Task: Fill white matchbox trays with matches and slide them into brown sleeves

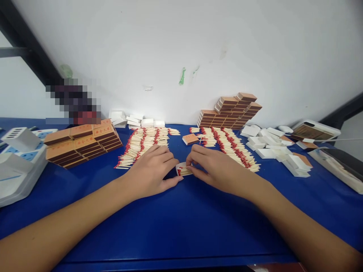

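Note:
On the blue table (pixel 181 223) both my hands meet over a small white matchbox tray (pixel 183 170) filled with red-tipped matches. My left hand (pixel 153 170) curls around the tray's left end, thumb along its near side. My right hand (pixel 215 168) pinches the tray's right end with fingers bent. Behind my left hand lies a long spread of loose matches (pixel 144 145). A second row of matches (pixel 229 145) runs behind my right hand. One closed orange matchbox (pixel 190 139) lies between the two rows.
Stacked orange matchboxes (pixel 82 145) sit at the left and another stack (pixel 229 111) against the white wall. Empty white trays (pixel 278 149) are scattered at the right, more white trays (pixel 136 120) at the back. Power strips (pixel 19 158) lie far left; a flat device (pixel 340 164) far right.

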Demonstrator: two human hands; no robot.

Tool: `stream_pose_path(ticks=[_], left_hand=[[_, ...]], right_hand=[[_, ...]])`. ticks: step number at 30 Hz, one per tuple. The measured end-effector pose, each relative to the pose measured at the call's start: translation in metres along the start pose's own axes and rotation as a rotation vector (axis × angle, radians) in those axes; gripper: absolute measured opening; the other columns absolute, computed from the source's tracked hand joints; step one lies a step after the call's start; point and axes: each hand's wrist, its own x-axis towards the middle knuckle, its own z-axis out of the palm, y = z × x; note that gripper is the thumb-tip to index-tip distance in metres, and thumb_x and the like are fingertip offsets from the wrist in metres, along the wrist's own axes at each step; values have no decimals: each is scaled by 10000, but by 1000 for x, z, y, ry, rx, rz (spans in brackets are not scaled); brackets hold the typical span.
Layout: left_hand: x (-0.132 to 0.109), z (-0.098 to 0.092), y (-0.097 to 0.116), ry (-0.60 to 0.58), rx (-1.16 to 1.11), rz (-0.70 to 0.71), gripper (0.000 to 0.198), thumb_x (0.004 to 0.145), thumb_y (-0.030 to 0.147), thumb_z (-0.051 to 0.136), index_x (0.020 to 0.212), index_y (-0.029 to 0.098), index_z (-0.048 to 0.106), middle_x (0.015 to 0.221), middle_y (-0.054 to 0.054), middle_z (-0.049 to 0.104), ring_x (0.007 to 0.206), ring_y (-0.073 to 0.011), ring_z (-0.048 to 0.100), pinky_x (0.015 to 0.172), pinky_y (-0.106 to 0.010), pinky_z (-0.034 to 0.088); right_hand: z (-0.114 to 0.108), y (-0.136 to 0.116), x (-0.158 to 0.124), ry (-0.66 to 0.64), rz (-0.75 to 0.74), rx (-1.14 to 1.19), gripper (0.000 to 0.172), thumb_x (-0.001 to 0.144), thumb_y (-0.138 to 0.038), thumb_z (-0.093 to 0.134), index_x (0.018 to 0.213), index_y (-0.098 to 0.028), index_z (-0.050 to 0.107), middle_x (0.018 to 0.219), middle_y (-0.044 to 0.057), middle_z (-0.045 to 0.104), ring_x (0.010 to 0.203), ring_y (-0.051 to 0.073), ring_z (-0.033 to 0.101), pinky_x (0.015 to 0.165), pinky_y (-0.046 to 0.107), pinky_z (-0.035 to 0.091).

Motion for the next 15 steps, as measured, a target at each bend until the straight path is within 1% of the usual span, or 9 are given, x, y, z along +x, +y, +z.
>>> stream_pose_path(ticks=[4,8,11,13,15], left_hand=[[1,0,1,9,-1,15,290,1030,433,653,1026,162,756,935,-80,728,951,-262,646,918,-430,513],[1,-2,1,10,-11,18,283,1035,421,650,1045,158,754,938,-79,730,948,-256,649,896,-416,518],[0,-2,1,6,-18,11,300,1035,429,657,1106,155,756,939,-77,732,958,-257,653,902,-414,519],[-1,-2,0,-1,-26,7,313,1037,437,654,1125,154,758,943,-77,733,961,-257,654,905,-414,519],[-1,-1,-1,-6,-31,5,314,1041,441,649,1119,157,759,951,-77,735,959,-253,655,903,-410,520]], right_hand=[[7,-3,2,27,-14,-20,128,1075,-267,564,987,-216,643,1061,80,668,788,181,646,685,323,469],[5,3,3,39,7,66,182,1096,-348,550,1023,-227,664,1067,70,666,809,180,648,706,317,480],[-6,26,0,81,59,73,190,1078,-366,575,1001,-235,690,1033,71,681,855,204,650,738,329,483],[-15,49,-2,125,107,9,190,1048,-357,608,951,-231,712,977,81,690,867,229,649,754,347,479],[-22,74,-6,130,155,-49,192,1027,-348,623,934,-228,741,945,90,694,855,242,652,759,359,476]])
